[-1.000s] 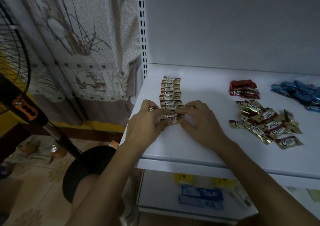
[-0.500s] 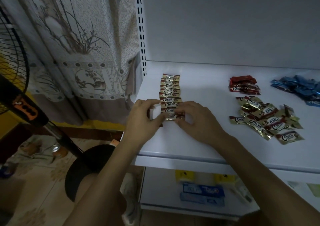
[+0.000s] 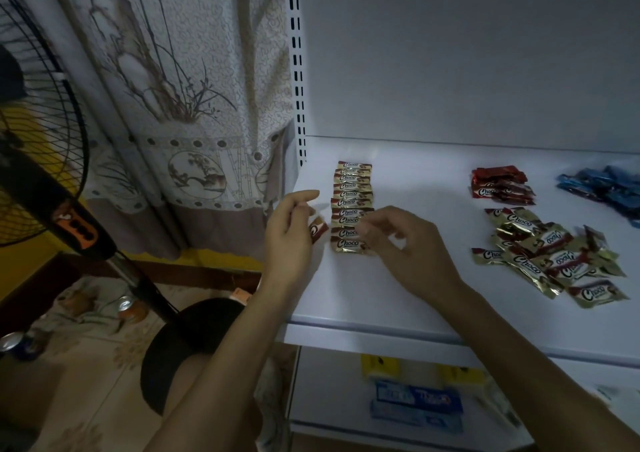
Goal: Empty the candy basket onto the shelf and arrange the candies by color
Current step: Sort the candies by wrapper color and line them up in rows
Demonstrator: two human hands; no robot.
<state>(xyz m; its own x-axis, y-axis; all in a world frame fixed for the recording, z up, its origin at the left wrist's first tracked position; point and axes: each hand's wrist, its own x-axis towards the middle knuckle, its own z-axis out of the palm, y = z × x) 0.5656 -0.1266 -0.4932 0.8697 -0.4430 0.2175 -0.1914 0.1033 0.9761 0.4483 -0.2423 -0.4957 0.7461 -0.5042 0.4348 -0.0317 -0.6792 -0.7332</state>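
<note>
Hands are parting from the tidy gold-foil candy row point(image 3: 351, 202), left hand point(image 3: 289, 233) pinching a gold-brown wrapped candy point(image 3: 318, 229), right hand point(image 3: 398, 244) relaxing, loosely curled and empty.

left hand point(image 3: 289, 233) — drew off the candy row point(image 3: 351, 206) toward the left edge of the shelf point(image 3: 381, 306), loose candy point(image 3: 318, 229) in its fingers | right hand point(image 3: 405, 244) — lifted, fingers loosened

Black pedestal fan with orange control panel point(image 3: 74, 225), left; beige floral-print curtain point(image 3: 190, 88) behind; drink cans point(image 3: 126, 308) on tiled floor point(image 3: 86, 382); blue packets point(image 3: 419, 399) below.
</note>
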